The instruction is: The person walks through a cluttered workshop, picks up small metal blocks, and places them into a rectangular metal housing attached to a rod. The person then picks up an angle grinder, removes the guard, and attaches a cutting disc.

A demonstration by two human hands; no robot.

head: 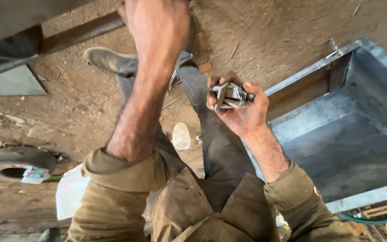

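Noted at far L: worn rubber ring [16,162] flat on dirt floor, crumpled paper sheet [70,190] just beside L sleeve. Found L hand [157,24] raised to top edge of view, back of hand toward camera, lying over a dark bar [81,32] that ran diagonally overhead; fingers cut off by frame edge, so cannot tell whether clenched on bar or merely resting against it. Saw a shoe [108,60] and trouser legs stretched out below L forearm, a pale plastic bottle [181,136] on ground between legs. Found R hand [240,105] held lower, near centre, palm up, fingers and thumb closed round a bundle of small metal pieces [230,95], ends sticking out past thumb. Judged step in hand: stock of pieces kept ready in R hand, L hand occupied up at bar. Judged reqmt for any next move: firm R grip maintained, since bundle looked loose and liable to spill; one piece to be separated w/o dropping rest. Pieces lay well apart from L hand, below and to R of it. Noted at far R: galvanised sheet-metal tray [350,134], open side up, close to R elbow; green hose [372,219] at bottom corner.
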